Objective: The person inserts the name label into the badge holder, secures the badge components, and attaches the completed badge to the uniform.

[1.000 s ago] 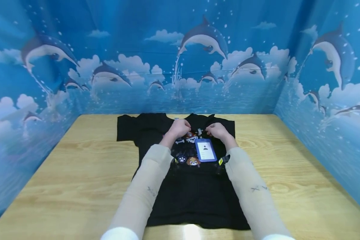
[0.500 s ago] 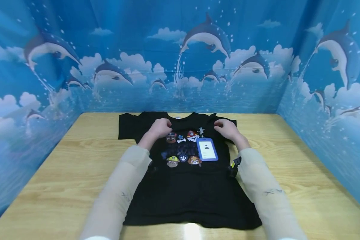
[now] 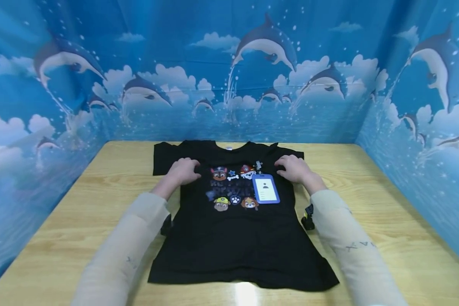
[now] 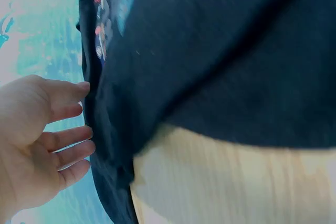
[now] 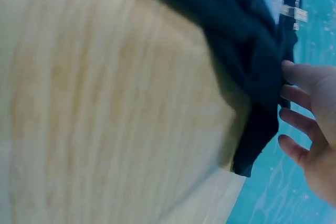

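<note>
A black T-shirt (image 3: 237, 246) with cartoon dog prints lies spread on the table in the head view. A blue-framed ID badge (image 3: 266, 189) lies on its chest at the right, a metal clip (image 3: 258, 165) at its top. My left hand (image 3: 183, 171) is over the shirt's left shoulder area, fingers loosely bent and apart, holding nothing; the left wrist view shows the same hand (image 4: 47, 140) beside the cloth. My right hand (image 3: 295, 169) is by the right sleeve, right of the badge, fingers relaxed; in the right wrist view its fingertips are close to the cloth, contact unclear.
The wooden table (image 3: 80, 225) extends on both sides of the shirt. A blue dolphin-print curtain (image 3: 229, 97) encloses the back and sides. A black wrist device (image 3: 308, 217) hangs under the right cuff.
Both hands have moved apart, away from the clip and badge: the left hand went left, the right hand slightly right. More of the printed chest shows now. The badge stays on the shirt.
</note>
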{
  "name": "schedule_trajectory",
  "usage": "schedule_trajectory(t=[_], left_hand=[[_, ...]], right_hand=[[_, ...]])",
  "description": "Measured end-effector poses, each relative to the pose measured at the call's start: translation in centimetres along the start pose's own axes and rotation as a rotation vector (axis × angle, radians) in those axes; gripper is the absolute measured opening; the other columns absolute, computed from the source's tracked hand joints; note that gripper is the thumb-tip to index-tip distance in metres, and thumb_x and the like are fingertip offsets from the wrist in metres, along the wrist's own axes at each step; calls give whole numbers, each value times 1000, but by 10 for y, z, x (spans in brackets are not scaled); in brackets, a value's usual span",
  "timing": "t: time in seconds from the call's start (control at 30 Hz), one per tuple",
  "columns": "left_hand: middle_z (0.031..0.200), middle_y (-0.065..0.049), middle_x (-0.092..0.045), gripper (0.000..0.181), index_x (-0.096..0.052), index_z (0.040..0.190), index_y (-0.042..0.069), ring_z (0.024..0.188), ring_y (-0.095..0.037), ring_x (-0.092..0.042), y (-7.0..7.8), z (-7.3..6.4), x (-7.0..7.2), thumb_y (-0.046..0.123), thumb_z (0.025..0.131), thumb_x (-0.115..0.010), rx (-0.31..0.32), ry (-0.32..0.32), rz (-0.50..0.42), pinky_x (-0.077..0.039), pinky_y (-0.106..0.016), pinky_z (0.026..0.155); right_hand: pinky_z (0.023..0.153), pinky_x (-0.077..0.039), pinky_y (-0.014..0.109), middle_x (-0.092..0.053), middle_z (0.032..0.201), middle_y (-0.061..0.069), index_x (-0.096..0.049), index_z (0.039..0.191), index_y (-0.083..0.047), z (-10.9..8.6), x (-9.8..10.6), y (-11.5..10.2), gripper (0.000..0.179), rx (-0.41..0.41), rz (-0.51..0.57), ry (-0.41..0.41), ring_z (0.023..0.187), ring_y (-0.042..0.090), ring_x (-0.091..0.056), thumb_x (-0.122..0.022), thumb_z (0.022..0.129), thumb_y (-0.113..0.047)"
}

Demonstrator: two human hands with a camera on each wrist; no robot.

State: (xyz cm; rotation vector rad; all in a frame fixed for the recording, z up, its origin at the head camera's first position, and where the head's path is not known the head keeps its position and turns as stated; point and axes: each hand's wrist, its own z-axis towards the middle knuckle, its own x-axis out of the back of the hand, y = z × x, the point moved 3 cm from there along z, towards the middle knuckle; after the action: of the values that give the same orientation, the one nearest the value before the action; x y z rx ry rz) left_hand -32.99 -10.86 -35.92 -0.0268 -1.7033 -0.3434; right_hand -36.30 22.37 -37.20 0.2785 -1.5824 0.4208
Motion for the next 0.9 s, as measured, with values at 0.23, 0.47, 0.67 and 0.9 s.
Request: schedule_trajectory(t=[0.23,0.47,0.67,0.9], left_hand=[[126,-20,-52,53,-50,130,1,115,-37,-47,-17,-3,-11,28,87,-65,19,-36,27,-38,-49,94],[128,-20,-50,55,-49,131,2,117,-39,-44,-23,-3,-13,30,86,-65,21,-48,14,-36,-50,95],[128,-21,-51,55,-49,131,1,117,-40,-44,-22,-4,-12,29,86,-65,24,-57,27,-35,-50,96],[127,-20,-52,54,-50,129,0,115,-39,-46,-23,-6,-10,28,86,-65,31,-51,24,-36,-49,95]], right_hand=[[97,-29,59,-41,137,21,-53,129,-7,3,-9,4,41,-21,42,-154,125,41,-35,-56,90,-17],[99,-26,58,-36,141,20,-48,134,-9,6,-7,13,46,-92,23,-192,128,41,-32,-55,91,-22],[100,-26,58,-35,141,20,-48,135,-10,7,-7,19,47,-112,16,-203,128,41,-31,-55,91,-24],[100,-27,57,-35,141,21,-47,135,-8,5,-6,18,47,-115,26,-209,128,41,-32,-55,91,-24]])
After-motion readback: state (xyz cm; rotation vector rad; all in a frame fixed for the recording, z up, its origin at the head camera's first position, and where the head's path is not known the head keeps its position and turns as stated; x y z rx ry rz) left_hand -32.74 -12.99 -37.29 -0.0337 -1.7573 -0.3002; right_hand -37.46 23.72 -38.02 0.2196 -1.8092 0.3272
